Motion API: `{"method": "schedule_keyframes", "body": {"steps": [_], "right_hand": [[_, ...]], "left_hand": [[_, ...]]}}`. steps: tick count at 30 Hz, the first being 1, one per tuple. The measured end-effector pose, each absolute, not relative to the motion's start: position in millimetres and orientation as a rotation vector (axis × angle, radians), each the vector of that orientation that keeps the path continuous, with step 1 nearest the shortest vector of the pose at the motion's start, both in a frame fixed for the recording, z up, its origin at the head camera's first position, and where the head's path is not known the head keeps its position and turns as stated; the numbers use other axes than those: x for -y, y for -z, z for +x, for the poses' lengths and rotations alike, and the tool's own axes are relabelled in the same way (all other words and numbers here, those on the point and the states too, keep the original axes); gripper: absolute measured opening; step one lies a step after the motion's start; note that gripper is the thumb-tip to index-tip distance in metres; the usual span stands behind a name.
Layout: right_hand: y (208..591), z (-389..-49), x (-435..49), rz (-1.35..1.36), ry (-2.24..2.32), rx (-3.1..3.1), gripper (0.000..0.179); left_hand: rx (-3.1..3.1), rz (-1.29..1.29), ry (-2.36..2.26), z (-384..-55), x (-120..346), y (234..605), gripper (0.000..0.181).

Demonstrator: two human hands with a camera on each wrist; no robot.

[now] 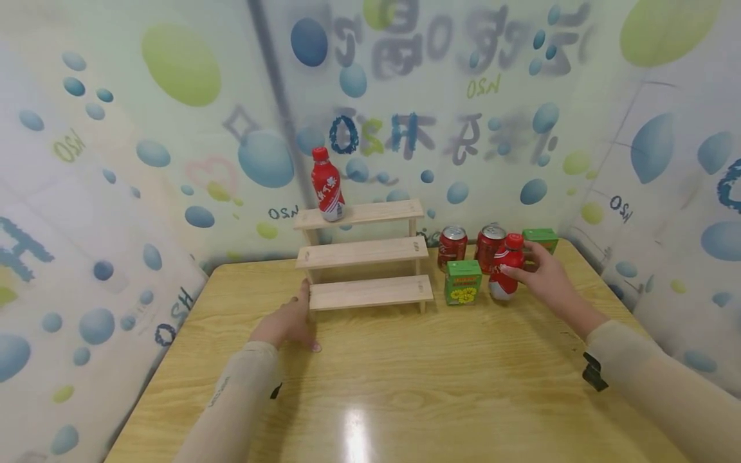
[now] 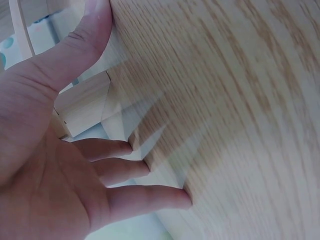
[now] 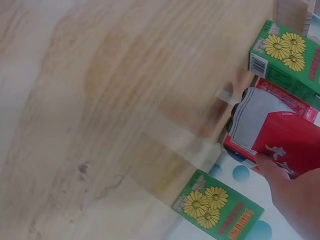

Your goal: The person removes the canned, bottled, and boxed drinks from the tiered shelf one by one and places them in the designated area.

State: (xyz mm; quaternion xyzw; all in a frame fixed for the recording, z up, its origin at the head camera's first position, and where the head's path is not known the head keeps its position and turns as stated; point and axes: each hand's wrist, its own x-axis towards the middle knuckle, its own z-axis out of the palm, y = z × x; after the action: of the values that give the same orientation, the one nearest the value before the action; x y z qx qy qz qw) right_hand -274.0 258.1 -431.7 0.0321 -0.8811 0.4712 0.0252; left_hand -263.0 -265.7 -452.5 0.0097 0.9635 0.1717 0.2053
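On the right of the head view, my right hand [image 1: 550, 278] grips a red-and-white drink bottle [image 1: 501, 284] with a red cap, thumb across its near side. In the right wrist view the bottle [image 3: 255, 120] stands between two green drink cartons with yellow flowers. My left hand [image 1: 288, 319] is at the left end of a three-step wooden rack [image 1: 370, 292], fingers extended. The left wrist view shows its fingertips [image 2: 177, 197] close to the tabletop; whether they touch the rack cannot be made out. A similar red bottle [image 1: 327, 186] stands on the rack's top step, at its left.
Two red cans [image 1: 452, 247] stand right of the rack, the right one partly behind the held bottle. One green carton [image 1: 463, 283] stands before them; another carton [image 1: 544, 239] is behind my right hand. Patterned walls [image 1: 191, 154] border the wooden table [image 1: 405, 386].
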Motion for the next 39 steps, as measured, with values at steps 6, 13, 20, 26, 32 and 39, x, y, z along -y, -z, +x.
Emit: {"method": "schedule_keyframes", "body": {"steps": [6, 13, 20, 26, 32, 39], "right_hand": [[441, -274, -256, 0.105, -1.45, 2.703, 0.075], [441, -271, -252, 0.082, -1.499, 2.71, 0.077], [442, -270, -251, 0.079, -1.508, 2.699, 0.078], [443, -271, -253, 0.088, -1.483, 2.702, 0.078], [443, -270, -253, 0.083, -1.468, 2.703, 0.076], [444, -268, -254, 0.099, -1.475, 2.696, 0.076]], "left_hand": [[-2.679, 0.036, -0.499, -262, 265, 454, 0.168], [-2.686, 0.027, -0.483, -262, 263, 454, 0.169], [-2.694, 0.024, -0.487, -263, 264, 454, 0.17], [-2.701, 0.029, -0.466, -263, 264, 453, 0.17], [-2.693, 0.024, -0.477, -263, 266, 452, 0.17], [-2.694, 0.027, -0.469, -263, 265, 451, 0.168]]}}
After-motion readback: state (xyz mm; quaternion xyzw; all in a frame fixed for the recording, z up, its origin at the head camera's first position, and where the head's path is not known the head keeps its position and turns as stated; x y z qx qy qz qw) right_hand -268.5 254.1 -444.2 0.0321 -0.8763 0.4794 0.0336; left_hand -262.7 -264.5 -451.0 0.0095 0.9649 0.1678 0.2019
